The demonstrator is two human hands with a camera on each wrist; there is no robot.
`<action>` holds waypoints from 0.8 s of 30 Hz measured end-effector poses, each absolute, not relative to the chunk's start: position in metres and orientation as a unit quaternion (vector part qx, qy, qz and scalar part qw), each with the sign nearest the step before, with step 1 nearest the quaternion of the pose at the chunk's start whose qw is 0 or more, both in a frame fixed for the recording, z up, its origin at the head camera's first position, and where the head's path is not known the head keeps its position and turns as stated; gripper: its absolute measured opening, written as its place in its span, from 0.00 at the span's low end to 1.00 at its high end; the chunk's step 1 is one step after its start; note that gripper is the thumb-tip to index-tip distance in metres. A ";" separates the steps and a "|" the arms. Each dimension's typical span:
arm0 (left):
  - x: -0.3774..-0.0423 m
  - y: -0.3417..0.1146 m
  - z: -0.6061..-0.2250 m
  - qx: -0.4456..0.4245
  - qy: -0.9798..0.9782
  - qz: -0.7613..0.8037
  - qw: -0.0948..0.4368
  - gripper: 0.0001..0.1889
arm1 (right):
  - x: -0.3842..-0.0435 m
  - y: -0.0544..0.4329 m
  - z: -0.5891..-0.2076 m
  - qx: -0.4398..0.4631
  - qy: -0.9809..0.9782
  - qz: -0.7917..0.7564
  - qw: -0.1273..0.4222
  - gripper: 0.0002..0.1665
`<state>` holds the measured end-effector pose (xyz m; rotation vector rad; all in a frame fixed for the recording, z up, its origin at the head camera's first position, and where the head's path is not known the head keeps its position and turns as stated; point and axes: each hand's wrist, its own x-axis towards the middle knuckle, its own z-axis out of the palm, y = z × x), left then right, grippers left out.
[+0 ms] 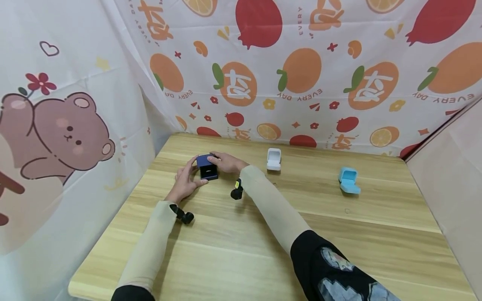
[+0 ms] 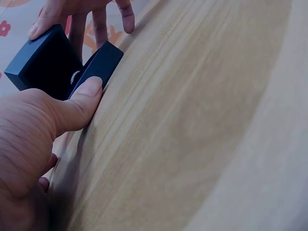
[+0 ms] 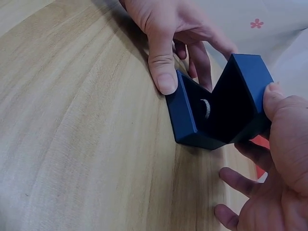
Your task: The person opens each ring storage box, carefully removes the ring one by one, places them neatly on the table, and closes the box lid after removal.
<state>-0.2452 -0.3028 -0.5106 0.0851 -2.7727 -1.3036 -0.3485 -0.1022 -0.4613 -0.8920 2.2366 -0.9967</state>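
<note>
A dark blue ring box (image 1: 204, 161) stands on the wooden table with its lid raised. In the right wrist view, a ring (image 3: 207, 109) set with small sparkling stones sits upright in the black interior. My left hand (image 1: 184, 180) grips the box from the left, its thumb (image 2: 87, 91) on the front of the base and other fingers behind. From the right, my right hand (image 1: 228, 162) holds the raised lid (image 3: 250, 77), thumb on its outer edge. Some of this hand's fingers spread behind the box, partly hidden in the head view.
A white ring box (image 1: 274, 159) stands raised-lidded right of my right hand. Farther right is a light blue box (image 1: 349, 181), its lid up too. The wooden table (image 1: 226, 251) meets a fruit-print cloth (image 1: 278, 113) at the back and a bear-print cloth (image 1: 75, 138) on the left.
</note>
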 end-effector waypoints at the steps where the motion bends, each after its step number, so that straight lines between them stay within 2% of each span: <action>1: -0.246 -0.303 -0.511 0.027 -0.904 -0.425 0.038 0.52 | -0.349 -0.102 -0.461 -0.330 0.828 -0.369 0.263 0.40; 24: -0.246 -0.306 -0.509 0.027 -0.906 -0.421 0.040 0.54 | -0.348 -0.107 -0.461 -0.327 0.821 -0.384 0.266 0.40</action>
